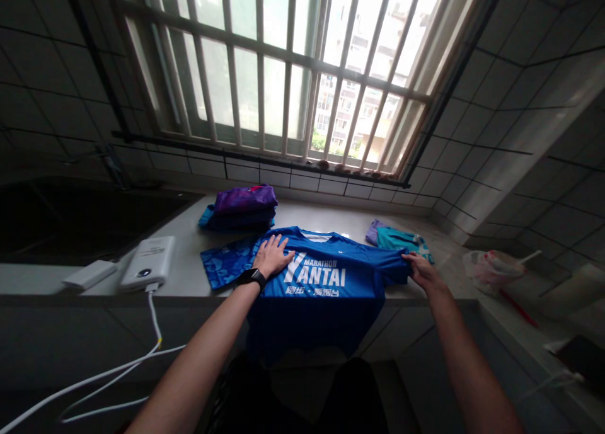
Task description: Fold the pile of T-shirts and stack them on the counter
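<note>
A blue T-shirt (340, 298) with white "Marathon Yantai" lettering is spread on the white counter, front side up, its lower part hanging over the front edge. My left hand (271, 256) lies flat on the chest near the shirt's left shoulder in view, fingers spread. At the other side, my right hand (421, 271) pinches the edge of the short sleeve and holds it out to the right. The patterned sleeve on the left rests on the counter. A black watch (252, 279) is on my left wrist.
Behind the shirt sit a folded purple and blue clothes stack (246, 207) and teal folded cloth (401, 240). A white power bank (150, 262) with a cable and a white box (89, 275) stand left, near the dark sink (94, 201). A plastic bag (494, 270) lies right.
</note>
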Demonstrator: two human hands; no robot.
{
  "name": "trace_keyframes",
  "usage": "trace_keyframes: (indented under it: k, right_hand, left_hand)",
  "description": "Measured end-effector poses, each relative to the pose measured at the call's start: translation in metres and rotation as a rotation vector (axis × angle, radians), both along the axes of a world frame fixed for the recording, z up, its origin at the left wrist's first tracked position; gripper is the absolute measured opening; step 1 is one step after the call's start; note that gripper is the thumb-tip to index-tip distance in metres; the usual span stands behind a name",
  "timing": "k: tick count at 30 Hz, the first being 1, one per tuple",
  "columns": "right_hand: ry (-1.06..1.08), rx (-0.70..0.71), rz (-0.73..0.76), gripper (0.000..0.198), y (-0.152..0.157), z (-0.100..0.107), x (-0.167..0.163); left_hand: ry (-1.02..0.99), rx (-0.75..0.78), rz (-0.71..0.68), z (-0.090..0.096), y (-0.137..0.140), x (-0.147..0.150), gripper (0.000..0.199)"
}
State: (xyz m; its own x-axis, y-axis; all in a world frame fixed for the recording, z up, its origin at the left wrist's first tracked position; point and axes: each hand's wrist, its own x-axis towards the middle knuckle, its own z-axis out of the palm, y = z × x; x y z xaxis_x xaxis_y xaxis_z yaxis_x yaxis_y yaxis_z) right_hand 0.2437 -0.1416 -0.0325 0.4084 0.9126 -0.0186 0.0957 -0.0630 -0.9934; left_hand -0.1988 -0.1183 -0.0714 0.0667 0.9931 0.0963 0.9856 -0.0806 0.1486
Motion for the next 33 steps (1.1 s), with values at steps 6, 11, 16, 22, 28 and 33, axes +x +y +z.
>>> trace_keyframes:
  k: [6, 11, 16, 22, 28, 33]
  right_hand:
    - [-0.574, 0.137, -0.486, 0.028, -0.010, -0.008, -0.005]
    - [-1.012, 0.295, 0.102, 0.032, -0.013, -0.005, -0.084]
    - [-1.215, 0.086, 0.552, 0.053, 0.004, -0.013, -0.172]
    - [-1.277, -0.091, 0.570, 0.064, 0.004, -0.034, -0.188]
    - [-1.268, -0.179, 0.572, 0.066, 0.005, -0.025, -0.180]
    - [-1.260, -0.202, 0.597, 0.063, 0.035, -0.025, -0.192]
  left_hand:
    - [-0.011, 0.012, 0.003, 0.000, 0.000, 0.000, 0.068]
    - [-0.002, -0.001, 0.005, 0.001, -0.001, 0.000, 0.067]
    - [0.038, -0.028, 0.005, 0.005, -0.004, 0.001, 0.067]
    - [0.075, -0.058, -0.030, 0.006, -0.006, -0.001, 0.067]
    - [0.103, -0.067, -0.101, 0.005, 0.001, -0.003, 0.078]
    - [0.099, -0.081, -0.084, 0.005, 0.007, 0.000, 0.076]
